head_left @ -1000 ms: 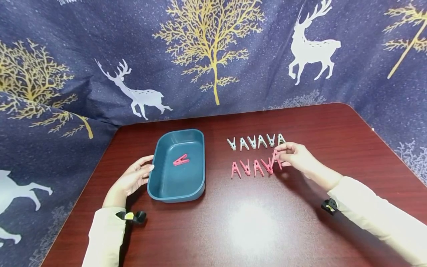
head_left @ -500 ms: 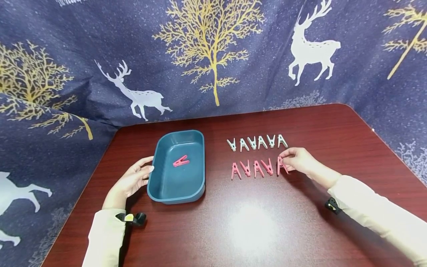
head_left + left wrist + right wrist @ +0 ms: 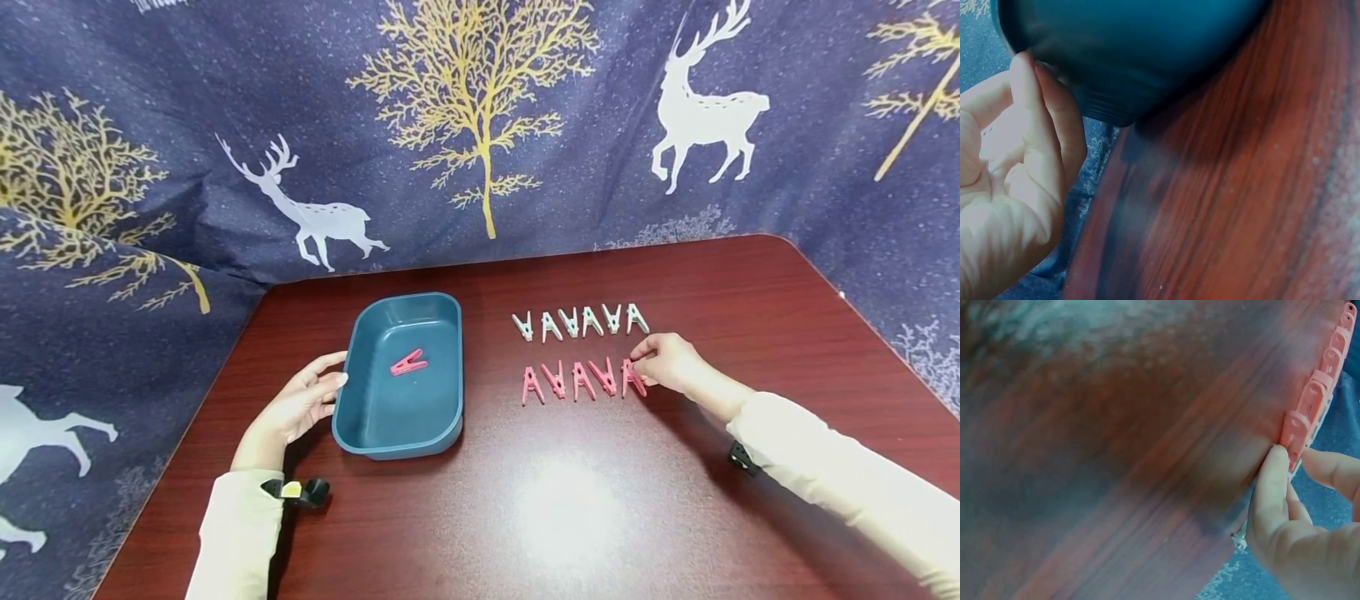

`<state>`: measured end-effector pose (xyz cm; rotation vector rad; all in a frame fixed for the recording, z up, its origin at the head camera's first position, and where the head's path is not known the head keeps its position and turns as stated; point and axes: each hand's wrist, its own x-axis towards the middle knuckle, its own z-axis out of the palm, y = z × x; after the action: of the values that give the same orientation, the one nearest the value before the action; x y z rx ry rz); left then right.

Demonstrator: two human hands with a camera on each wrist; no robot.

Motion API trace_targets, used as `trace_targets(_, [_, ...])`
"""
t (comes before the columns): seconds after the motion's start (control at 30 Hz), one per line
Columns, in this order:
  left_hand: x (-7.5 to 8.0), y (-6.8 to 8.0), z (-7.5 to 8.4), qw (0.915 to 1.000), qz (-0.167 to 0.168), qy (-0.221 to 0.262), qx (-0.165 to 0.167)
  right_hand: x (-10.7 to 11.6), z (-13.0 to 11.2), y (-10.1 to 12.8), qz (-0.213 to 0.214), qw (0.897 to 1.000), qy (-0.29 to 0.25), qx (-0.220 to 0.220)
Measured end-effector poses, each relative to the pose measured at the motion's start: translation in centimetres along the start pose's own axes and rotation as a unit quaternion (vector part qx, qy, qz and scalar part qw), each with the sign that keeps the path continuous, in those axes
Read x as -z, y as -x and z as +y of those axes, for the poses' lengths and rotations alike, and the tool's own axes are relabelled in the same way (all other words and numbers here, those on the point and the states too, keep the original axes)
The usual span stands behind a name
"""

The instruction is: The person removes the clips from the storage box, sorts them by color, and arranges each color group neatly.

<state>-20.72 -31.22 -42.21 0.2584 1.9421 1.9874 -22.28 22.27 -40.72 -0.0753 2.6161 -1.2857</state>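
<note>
R hand [image 3: 670,364] pinches the end pink peg [image 3: 632,377], the rightmost of the pink row [image 3: 581,380], w/ fingertips [image 3: 1274,464] on it; peg sits on the worktop [image 3: 570,500]. L hand [image 3: 297,406] is relaxed, fingers straight-ish, tips [image 3: 1025,69] touching the left wall of the teal tray [image 3: 352,408], not curled round it. One pink peg in tray [image 3: 408,362] lies on its floor. White pegs [image 3: 581,321] form a row just behind the pink one. Cloth w/ deer & gold trees [image 3: 480,125] hangs behind.
</note>
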Motion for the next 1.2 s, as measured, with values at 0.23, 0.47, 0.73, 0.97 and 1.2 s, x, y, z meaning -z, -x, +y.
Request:
trace_targets(0.23, [0.1,-0.2,0.3,0.9999,0.007,-0.012,0.006,0.3,-0.8,-0.1,0.032,0.997,0.07,0.009])
trace_targets(0.47, [-0.1,-0.4,0.6,0.9997,0.013,-0.018,0.011,1.0,-3.4,-0.5,0.061,0.988,0.134,0.046])
trace_targets(0.73, [-0.2,-0.6,0.5,0.9999,0.01,-0.008,0.006,0.5,-8.0,-1.3,0.056,0.984,0.14,0.092])
trace_targets(0.97, [-0.2,-0.5,0.4,0.9998,0.01,-0.01,0.011,-1.4,-11.7,-2.1,0.033,0.981,0.139,0.129])
trace_targets(1.2, [0.0,-0.1,0.1,0.9994,0.021,-0.02,0.018,-4.1,-15.5,-2.7,-0.003,0.976,0.13,0.175])
